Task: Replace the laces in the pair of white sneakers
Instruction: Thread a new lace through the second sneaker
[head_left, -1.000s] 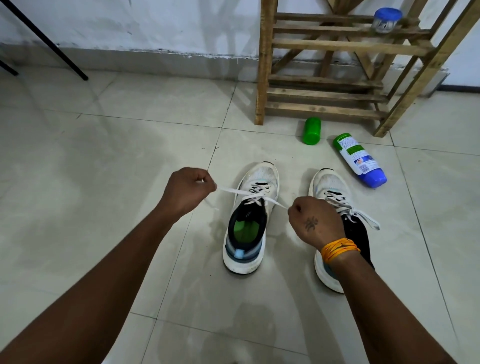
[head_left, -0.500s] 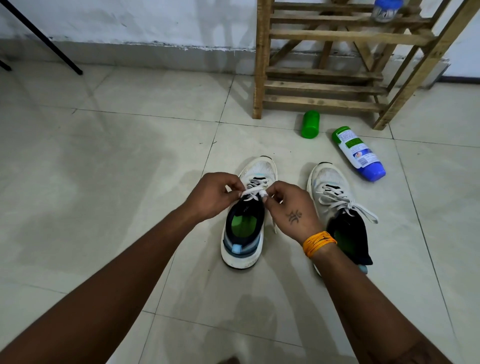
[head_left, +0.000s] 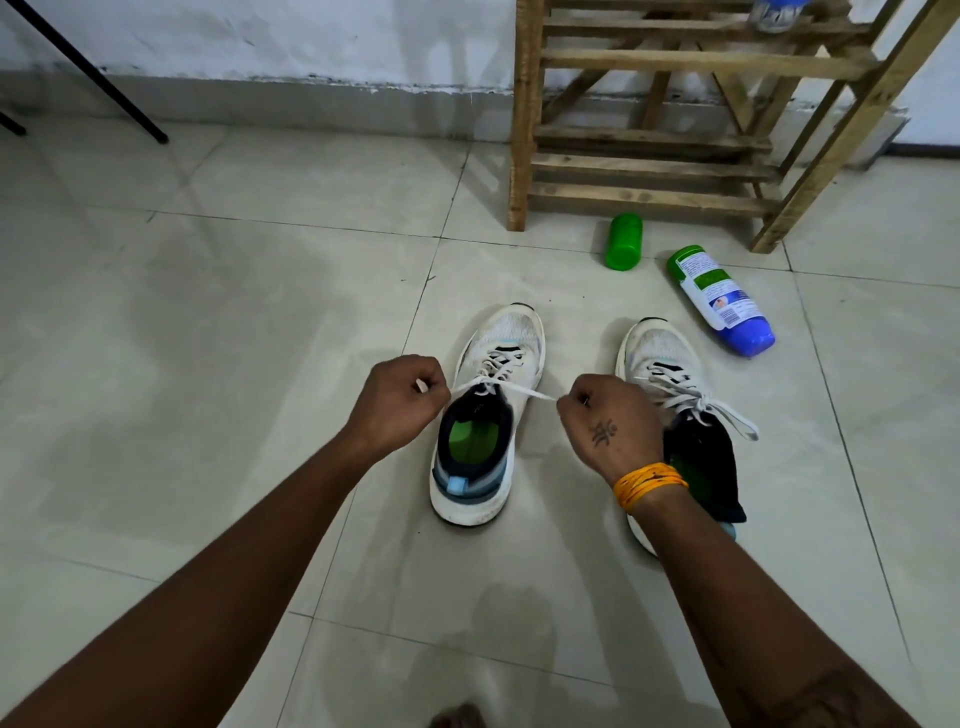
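Sneakers in white sit side by side on a pale tiled floor (head_left: 208, 364), toes pointing away from the viewer. The left sneaker (head_left: 488, 415) lies directly between the two hands; the right sneaker (head_left: 675, 405) sits just beyond and partly behind the right wrist, its lace already tied in a loose bow.

Each hand is a closed fist pinching one end of the left sneaker's white lace (head_left: 498, 387). The left hand (head_left: 400, 402) holds the end running out to its side, the right hand (head_left: 608, 423) holds the other end, and the lace stretches taut between them across the top of the shoe's opening.

Likely risks: pulling unevenly could leave one end shorter than the other, and pulling too hard could drag the light shoe across the smooth tile or bunch the tongue. A slipped pinch would let the crossing loosen before a knot is set.

Both forearms reach forward and down from the bottom corners, knuckles up, wrists roughly level and apart. An orange thread band (head_left: 649, 483) circles the right wrist.

Well beyond the hands, a green bottle (head_left: 623, 241) and a blue-capped bottle (head_left: 722, 301) lie near a wooden rack (head_left: 649, 166).
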